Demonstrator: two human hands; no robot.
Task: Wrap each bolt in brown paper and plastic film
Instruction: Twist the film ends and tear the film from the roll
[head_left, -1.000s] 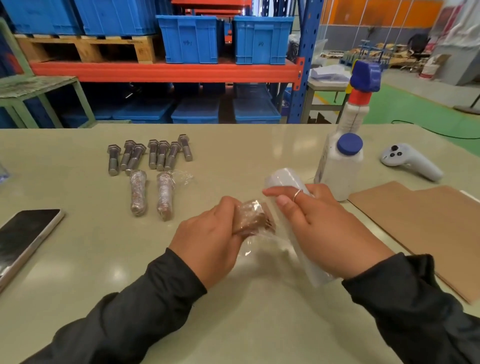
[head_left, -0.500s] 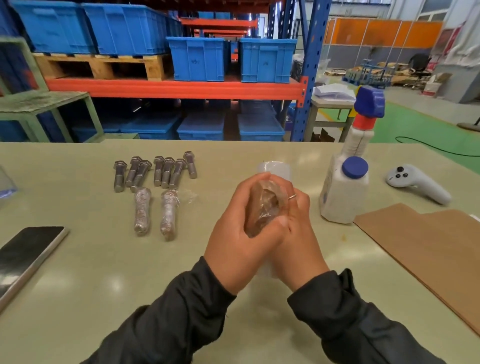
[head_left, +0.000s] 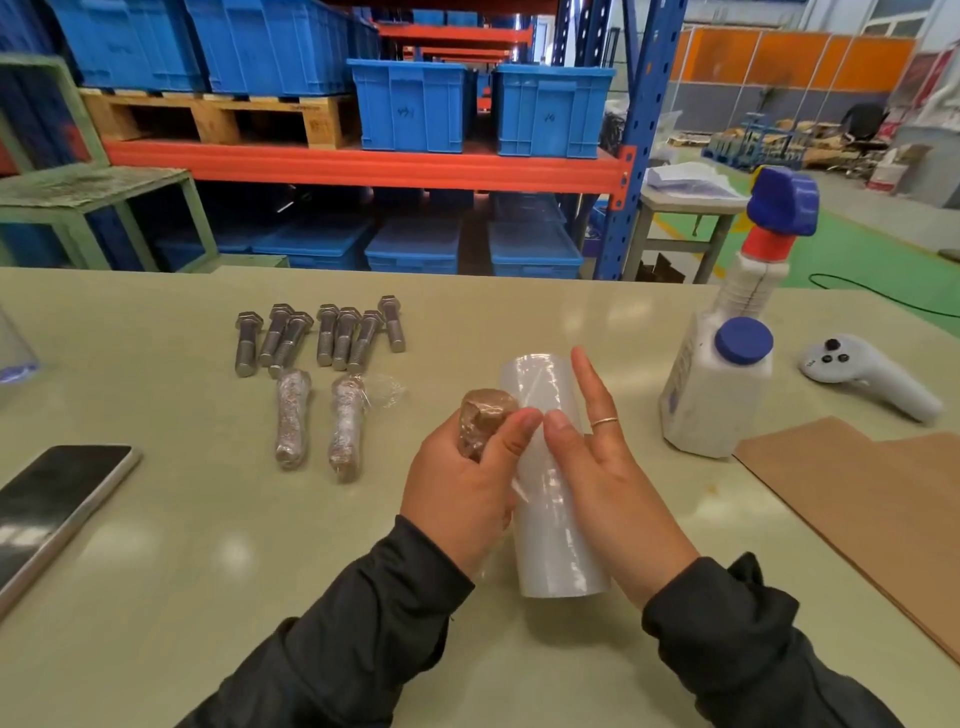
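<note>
Right now your left hand (head_left: 462, 499) is gripping a bolt wrapped in brown paper and film (head_left: 480, 421), fingers curled round it, holding it upright just left of the roll of plastic film (head_left: 550, 483) lying on the table (head_left: 208, 545). Your right hand (head_left: 602, 467) is resting flat against the roll with its fingers straight and spread, thumb tip nearly meeting your left thumb. Further left, two finished wrapped bolts (head_left: 317, 423) are lying side by side, and behind them seven bare bolts (head_left: 322, 335) are sitting in a loose row. Sheets of brown paper (head_left: 883, 499) are lying at your right, near a white bottle with a blue cap (head_left: 719, 387), a spray bottle (head_left: 763, 249) and a white controller (head_left: 867, 374). A phone (head_left: 57, 499) is lying at the left edge.
</note>
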